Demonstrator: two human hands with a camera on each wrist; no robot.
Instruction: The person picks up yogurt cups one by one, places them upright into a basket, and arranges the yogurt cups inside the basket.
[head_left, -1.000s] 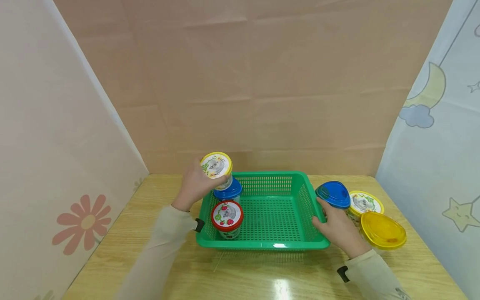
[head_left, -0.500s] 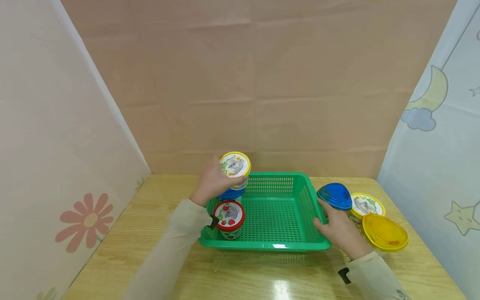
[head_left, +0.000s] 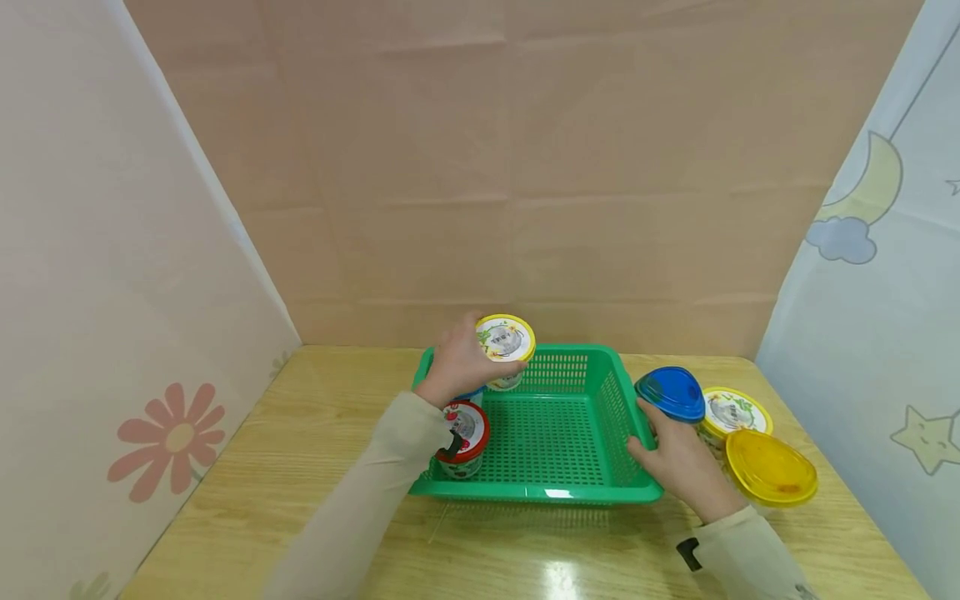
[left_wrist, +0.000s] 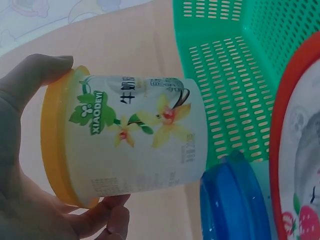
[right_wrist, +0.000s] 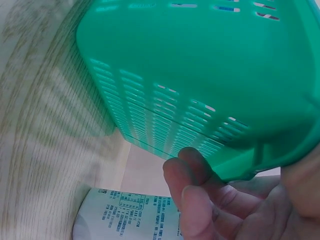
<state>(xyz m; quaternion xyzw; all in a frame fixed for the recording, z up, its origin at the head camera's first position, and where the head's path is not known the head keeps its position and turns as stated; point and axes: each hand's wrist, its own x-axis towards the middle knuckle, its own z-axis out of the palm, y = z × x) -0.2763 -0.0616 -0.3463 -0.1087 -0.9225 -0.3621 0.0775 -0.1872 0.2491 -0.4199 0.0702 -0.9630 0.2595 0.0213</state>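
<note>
My left hand (head_left: 456, 360) grips a paper ice cream tub (head_left: 506, 340) by its yellow lid, over the back left of the green plastic basket (head_left: 540, 493). In the left wrist view the tub's side shows yellow flowers and green leaves. Below it in the basket sits a blue-lidded container (left_wrist: 234, 200), mostly hidden by the hand in the head view. A red-lidded tub (head_left: 472, 429) with strawberry pictures stands in the front left corner, under my left wrist. My right hand (head_left: 684, 462) holds the basket's right rim, with fingers curled beneath it on the outside.
Right of the basket stand a second blue-lidded container (head_left: 671, 393), another yellow-lidded tub (head_left: 735, 410) and a container with a clear yellow lid (head_left: 771, 467). Everything rests on a wood-grain table (head_left: 345, 371). Brown paper (head_left: 510, 167) covers the back, with patterned sheets at both sides.
My left hand has carried the yellow-lidded tub rightward, from the basket's back left edge to above its inside, dipping slightly at the end. The right hand stays on the rim.
</note>
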